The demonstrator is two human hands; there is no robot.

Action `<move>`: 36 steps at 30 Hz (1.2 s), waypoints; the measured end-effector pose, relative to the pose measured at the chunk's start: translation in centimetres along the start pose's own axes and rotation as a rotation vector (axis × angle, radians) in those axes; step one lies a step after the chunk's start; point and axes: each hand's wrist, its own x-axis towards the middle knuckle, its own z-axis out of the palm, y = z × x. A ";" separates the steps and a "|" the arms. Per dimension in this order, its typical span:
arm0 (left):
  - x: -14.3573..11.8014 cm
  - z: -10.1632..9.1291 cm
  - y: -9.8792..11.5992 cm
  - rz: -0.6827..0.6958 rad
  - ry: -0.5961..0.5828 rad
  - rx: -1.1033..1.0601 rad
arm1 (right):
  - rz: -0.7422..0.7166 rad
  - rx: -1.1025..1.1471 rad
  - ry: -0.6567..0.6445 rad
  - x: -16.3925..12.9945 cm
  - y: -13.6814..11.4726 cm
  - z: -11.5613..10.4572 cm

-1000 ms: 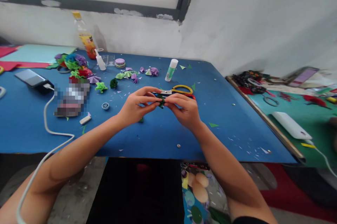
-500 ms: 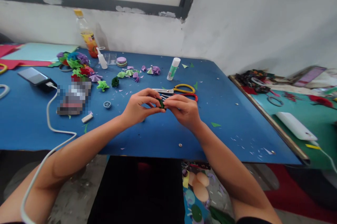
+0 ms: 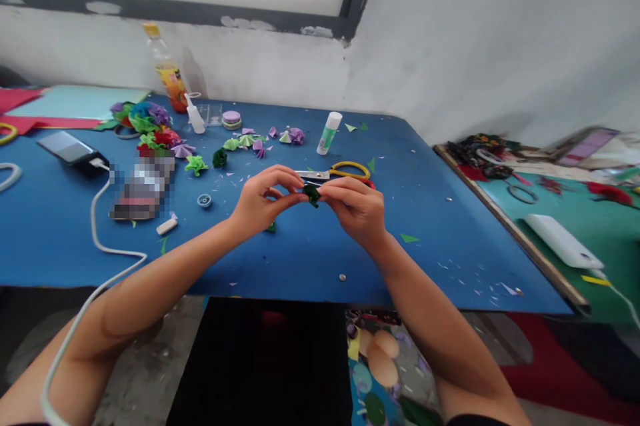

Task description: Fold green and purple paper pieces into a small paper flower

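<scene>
Between my two hands is a small dark green folded paper flower (image 3: pixel 311 195), pinched by the fingertips above the blue table. My left hand (image 3: pixel 267 198) grips its left side with thumb and fingers. On its right side my right hand (image 3: pixel 357 209) holds it the same way. Scissors with yellow and red handles (image 3: pixel 350 168) lie just behind my hands, their lower part partly hidden. A piece of dark green paper (image 3: pixel 271 227) shows on the table below my left hand. Behind the scissors a glue stick (image 3: pixel 329 133) stands upright.
Purple and green paper flowers (image 3: pixel 245 141) lie at the back, with a dark green one (image 3: pixel 219 158) nearer. To the left are a drink bottle (image 3: pixel 170 76), a white squeeze bottle (image 3: pixel 195 116), a phone (image 3: pixel 70 149) and a white cable (image 3: pixel 94 213). A power bank (image 3: pixel 563 241) rests on the right table.
The green paper piece has turned between my fingers, and more of its ruffled face shows. My right hand has shifted slightly right. More of the green paper on the table is visible.
</scene>
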 end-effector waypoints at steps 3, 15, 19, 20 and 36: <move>0.1 -0.1 0.1 0.064 0.008 0.063 | -0.001 -0.001 -0.002 0.0 0.0 0.0; 0.1 -0.4 -0.1 0.088 -0.083 0.089 | -0.032 0.007 -0.029 0.0 0.1 -0.1; 0.1 -0.4 -0.1 0.101 -0.112 0.077 | -0.016 0.001 -0.038 0.0 0.2 0.0; 0.2 -0.4 -0.2 0.116 -0.113 0.067 | -0.012 0.003 -0.041 0.0 0.2 0.0; -0.1 -0.4 0.2 0.001 -0.174 0.050 | 0.001 0.089 -0.147 -0.3 0.1 0.2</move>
